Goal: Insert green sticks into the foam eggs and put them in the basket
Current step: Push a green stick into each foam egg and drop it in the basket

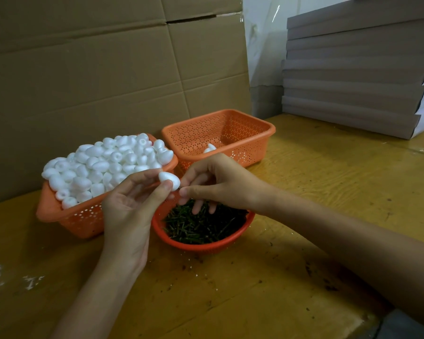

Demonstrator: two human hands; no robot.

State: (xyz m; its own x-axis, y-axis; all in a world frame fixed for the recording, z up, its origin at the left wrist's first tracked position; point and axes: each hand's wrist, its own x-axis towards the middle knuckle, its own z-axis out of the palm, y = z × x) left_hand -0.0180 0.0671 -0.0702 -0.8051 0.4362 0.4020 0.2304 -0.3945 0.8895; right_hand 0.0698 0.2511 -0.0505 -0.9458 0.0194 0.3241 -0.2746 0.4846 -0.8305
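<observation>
The round red bowl (206,247) sits near the middle of the yellow wooden table (304,192), filled with a dark tangle of green sticks (201,226). Both hands work just above its far rim. The left hand (130,204) comes up on the bowl's left side, palm turned toward the person, and pinches a single foam egg (168,179) between thumb and fingertips. The right hand (216,184) reaches in from the bowl's right, thumb and forefinger pressed together right at the egg's near end. Its other fingers curl down and hang over the sticks. Whether a stick sits in that pinch I cannot tell; it is too small to make out.

Left of the bowl and just beside it stands an orange heaped basket (59,214), piled over its rim with white foam eggs (103,165). Behind the bowl is a second orange basket (230,133) with one egg on its floor (209,148). Brown cardboard (83,69) rises behind both baskets. Well to the bowl's right rear is a stack of flat boxes (353,81).
</observation>
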